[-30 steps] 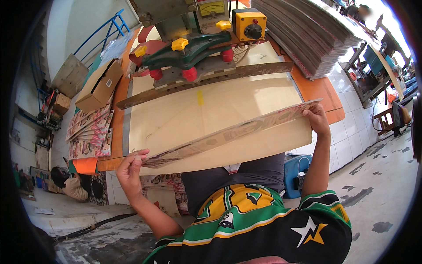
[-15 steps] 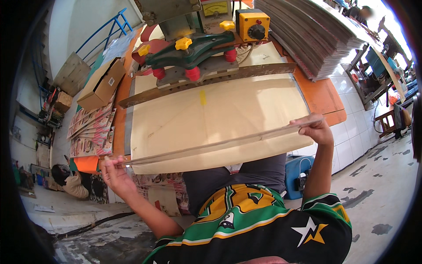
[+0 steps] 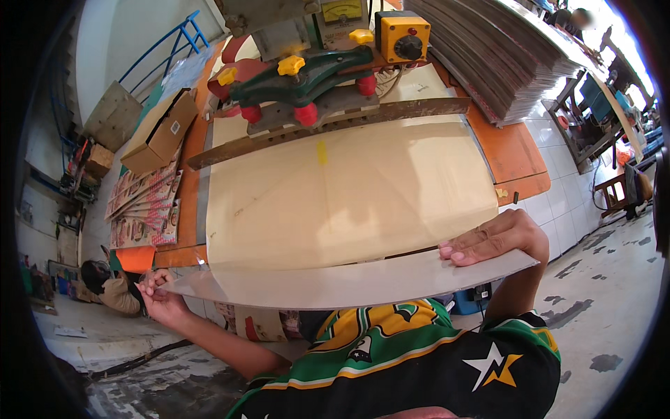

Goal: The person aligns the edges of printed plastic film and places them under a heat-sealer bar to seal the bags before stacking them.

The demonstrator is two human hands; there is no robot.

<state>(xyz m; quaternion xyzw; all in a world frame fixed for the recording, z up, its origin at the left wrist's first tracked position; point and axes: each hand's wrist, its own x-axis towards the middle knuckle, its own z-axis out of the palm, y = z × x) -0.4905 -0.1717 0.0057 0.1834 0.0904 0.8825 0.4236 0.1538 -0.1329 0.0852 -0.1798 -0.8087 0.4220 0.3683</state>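
A long, thin, see-through greyish plastic sheet stretches across in front of me, held at both ends. At its left end my left hand is closed, pinching the edge between fingers and thumb. My right hand grips the right end, its fingers lying over the top face and its thumb hidden. The sheet's broad face shows, close to the near edge of a cream-coloured sheet with a yellow mark. That cream sheet covers the work table under a long metal bar.
Behind the bar stands a press with a green bracket, yellow knobs and red spacers. A yellow control box sits beside it. A tall stack of boards is at the right; a cardboard box and printed sheets lie left.
Both hands have brought the plastic sheet nearer to me and lower. It has tilted from nearly edge-on to showing its broad face. My right fingers now lie over it.
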